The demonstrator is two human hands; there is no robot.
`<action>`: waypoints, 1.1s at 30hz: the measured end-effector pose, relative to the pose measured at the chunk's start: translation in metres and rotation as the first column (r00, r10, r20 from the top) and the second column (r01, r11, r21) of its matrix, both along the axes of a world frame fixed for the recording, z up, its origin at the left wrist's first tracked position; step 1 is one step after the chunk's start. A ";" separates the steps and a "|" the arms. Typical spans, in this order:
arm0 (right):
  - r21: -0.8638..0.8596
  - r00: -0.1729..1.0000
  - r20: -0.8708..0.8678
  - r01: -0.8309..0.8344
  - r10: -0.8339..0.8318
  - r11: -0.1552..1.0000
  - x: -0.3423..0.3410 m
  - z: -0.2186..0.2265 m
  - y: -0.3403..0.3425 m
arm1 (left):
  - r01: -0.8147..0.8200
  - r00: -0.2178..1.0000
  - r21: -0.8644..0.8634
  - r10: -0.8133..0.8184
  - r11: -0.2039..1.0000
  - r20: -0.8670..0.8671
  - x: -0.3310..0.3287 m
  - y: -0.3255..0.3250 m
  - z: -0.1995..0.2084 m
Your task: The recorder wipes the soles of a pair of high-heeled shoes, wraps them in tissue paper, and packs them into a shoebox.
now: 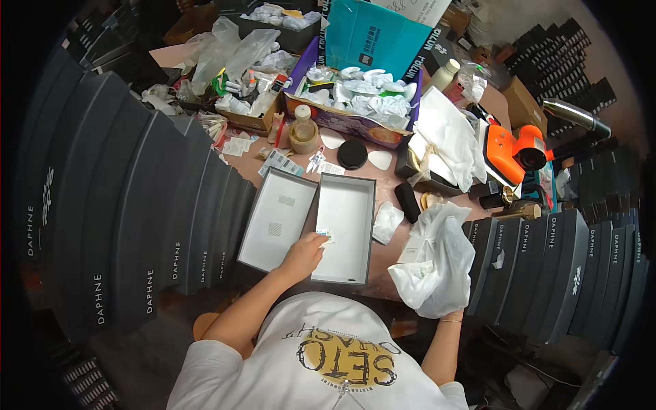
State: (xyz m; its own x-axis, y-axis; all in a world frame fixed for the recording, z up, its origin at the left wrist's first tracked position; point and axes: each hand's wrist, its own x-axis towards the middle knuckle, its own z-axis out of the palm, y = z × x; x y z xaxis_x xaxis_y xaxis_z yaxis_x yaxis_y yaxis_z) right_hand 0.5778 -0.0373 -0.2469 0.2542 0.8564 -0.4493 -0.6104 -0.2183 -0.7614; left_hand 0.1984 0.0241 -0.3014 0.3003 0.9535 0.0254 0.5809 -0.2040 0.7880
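Observation:
Two open grey box halves lie side by side on the table: a lid (277,219) on the left and a base (345,229) on the right, both white inside. My left hand (304,253) rests on the base's left wall and pinches a small white packet (324,236) over it. At the right, my right hand is hidden under a bunch of crumpled white tissue paper (437,263) that it holds up near the table's edge. A small white wad (387,222) lies just right of the base.
Stacks of dark grey boxes (137,225) curve along the left, and more (553,266) stand at the right. Behind are a purple carton of wrapped items (355,102), a teal bag (372,34), an orange tool (516,154), a tape roll (304,140) and a black round lid (352,154).

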 end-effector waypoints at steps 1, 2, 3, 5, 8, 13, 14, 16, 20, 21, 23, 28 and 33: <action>0.019 1.000 -0.006 0.023 -0.023 1.000 0.005 -0.003 -0.008 | 0.093 0.989 0.039 -0.088 0.995 -0.117 0.007 0.006 -0.014; 0.025 1.000 -0.005 0.030 -0.030 0.999 0.007 -0.006 -0.012 | 0.196 0.948 -0.033 -0.198 0.980 -0.249 0.014 0.015 -0.037; 0.024 0.998 -0.004 0.060 -0.060 0.998 0.009 -0.007 -0.021 | 0.314 0.868 -0.041 -0.304 0.949 -0.392 0.024 0.027 -0.049; 0.032 0.998 -0.023 0.061 -0.060 0.998 0.007 -0.016 -0.025 | 0.486 0.628 -0.087 -0.417 0.870 -0.657 0.038 0.047 -0.059; 0.029 0.996 -0.040 0.075 -0.074 0.997 0.003 -0.026 -0.033 | 0.562 0.530 -0.067 -0.422 0.824 -0.735 0.046 0.067 -0.081; 0.047 0.994 -0.047 0.098 -0.096 0.994 0.009 -0.029 -0.041 | 0.651 0.340 -0.220 -0.538 0.727 -0.772 0.045 0.078 -0.094; 0.049 0.994 -0.044 0.100 -0.098 0.994 0.012 -0.028 -0.041 | 0.663 0.313 -0.226 -0.538 0.714 -0.782 0.045 0.078 -0.091; 0.053 0.995 -0.043 0.089 -0.086 0.995 0.012 -0.029 -0.041 | 0.642 0.389 -0.200 -0.540 0.740 -0.746 0.040 0.076 -0.098; 0.054 0.996 -0.044 0.077 -0.075 0.996 0.011 -0.028 -0.040 | 0.491 0.562 -0.244 -0.518 0.836 -0.644 0.046 0.076 -0.079; 0.054 0.997 -0.040 0.069 -0.067 0.996 0.011 -0.026 -0.038 | 0.453 0.591 -0.266 -0.510 0.851 -0.625 0.049 0.076 -0.077; 0.055 0.998 -0.033 0.054 -0.052 0.997 0.010 -0.025 -0.036 | 0.509 0.549 -0.230 -0.518 0.830 -0.656 0.048 0.071 -0.088; 0.055 0.999 -0.025 0.038 -0.036 0.998 0.007 -0.024 -0.036 | 0.667 0.404 -0.148 -0.522 0.730 -0.751 0.048 0.069 -0.085; 0.058 0.999 -0.024 0.025 -0.023 0.998 0.003 -0.025 -0.035 | 0.592 0.616 -0.095 -0.525 0.800 -0.588 0.047 0.071 -0.086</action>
State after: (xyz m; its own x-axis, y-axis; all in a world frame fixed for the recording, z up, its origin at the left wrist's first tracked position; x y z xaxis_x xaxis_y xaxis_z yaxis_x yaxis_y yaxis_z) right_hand 0.5810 -0.0726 -0.2715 0.2652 0.8751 -0.4048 -0.6327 -0.1589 -0.7580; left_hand 0.2450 0.0949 -0.3876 0.7625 0.5983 -0.2463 0.6468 -0.6965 0.3107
